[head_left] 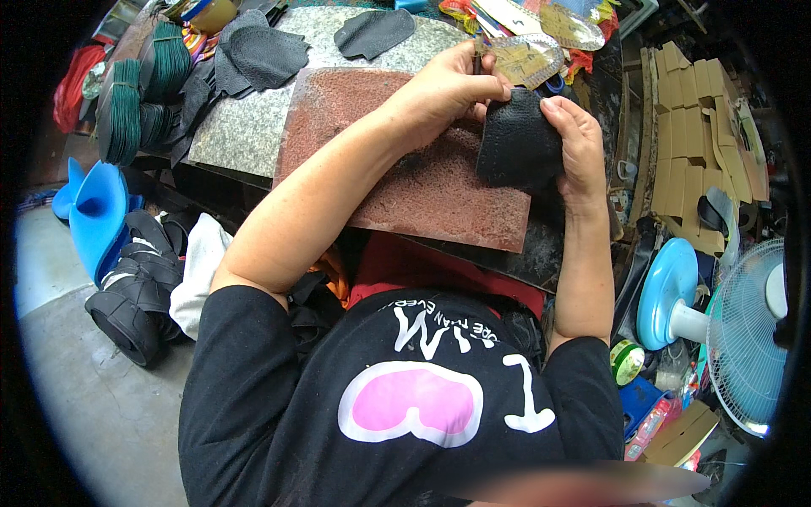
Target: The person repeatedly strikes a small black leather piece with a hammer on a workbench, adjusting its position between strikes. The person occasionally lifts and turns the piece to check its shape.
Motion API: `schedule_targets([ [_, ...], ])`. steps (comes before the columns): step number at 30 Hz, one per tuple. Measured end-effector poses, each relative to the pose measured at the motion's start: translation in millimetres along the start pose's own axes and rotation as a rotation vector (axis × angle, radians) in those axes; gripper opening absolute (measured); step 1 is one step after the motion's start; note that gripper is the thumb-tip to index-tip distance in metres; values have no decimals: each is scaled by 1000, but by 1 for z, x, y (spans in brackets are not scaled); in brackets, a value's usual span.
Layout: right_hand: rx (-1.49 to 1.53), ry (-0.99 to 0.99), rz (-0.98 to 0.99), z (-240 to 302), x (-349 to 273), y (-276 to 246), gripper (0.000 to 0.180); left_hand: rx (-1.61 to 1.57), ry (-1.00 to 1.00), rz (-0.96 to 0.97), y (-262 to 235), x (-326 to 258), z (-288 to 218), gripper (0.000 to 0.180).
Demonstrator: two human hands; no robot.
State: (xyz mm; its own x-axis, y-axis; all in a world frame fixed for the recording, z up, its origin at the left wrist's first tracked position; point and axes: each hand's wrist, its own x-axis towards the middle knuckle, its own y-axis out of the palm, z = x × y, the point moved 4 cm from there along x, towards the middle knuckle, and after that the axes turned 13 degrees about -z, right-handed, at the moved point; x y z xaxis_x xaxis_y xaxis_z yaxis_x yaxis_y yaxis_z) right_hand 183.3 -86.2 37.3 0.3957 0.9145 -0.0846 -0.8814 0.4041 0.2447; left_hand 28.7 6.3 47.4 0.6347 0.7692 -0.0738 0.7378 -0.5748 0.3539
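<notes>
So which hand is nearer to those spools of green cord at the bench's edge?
Left. The left hand works at the black leather piece, on the side toward the green cord spools. The right hand grips the leather's far side, farther from them.

lower part of the black leather piece (517, 144) behind the right hand (577, 139), thin tool in the left hand (448, 84) mostly hidden

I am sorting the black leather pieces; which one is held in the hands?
The dark piece over the reddish slab, gripped by both hands; the others lie untouched on the grey stone.
</notes>
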Motion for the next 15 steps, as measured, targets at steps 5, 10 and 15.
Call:
schedule_targets([
  [5,-31,11,-3,2,0,0,14,67,30,-14,-1,0,-1,30],
  [10,-41,-93,-53,4,-1,4,13,52,39,13,-1,0,-1,30],
  [15,-38,-76,-48,2,0,3,12,9,3,13,-1,4,5,30],
])
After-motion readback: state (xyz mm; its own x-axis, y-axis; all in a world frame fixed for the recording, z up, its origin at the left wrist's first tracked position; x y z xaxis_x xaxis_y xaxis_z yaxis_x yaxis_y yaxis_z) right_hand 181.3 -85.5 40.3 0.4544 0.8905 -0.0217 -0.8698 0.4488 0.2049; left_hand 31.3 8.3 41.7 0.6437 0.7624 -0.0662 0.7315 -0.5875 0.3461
